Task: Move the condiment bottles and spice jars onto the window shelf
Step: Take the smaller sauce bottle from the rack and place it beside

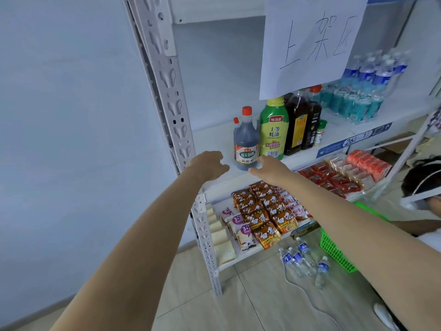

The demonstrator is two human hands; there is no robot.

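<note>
Reaching toward the vinegar bottle (245, 142) on the white shelf (214, 142) — both hands empty.
The left hand (210, 164), fingers loosely curled, hovers left of the bottle; the right hand (267, 168), fingers relaxed, lies just beside its base. The green oyster-sauce bottle (274, 127), two dark bottles (303, 123) and a small spice jar (320, 133) stand in a row to the right.

Vinegar bottle (245, 142): dark, orange-red cap. Oyster sauce bottle (274, 129): lime green, yellow label. Near basket (334, 252): bright green. Shelf frame (176, 111): white. Snack packets (265, 216): orange-brown.
</note>
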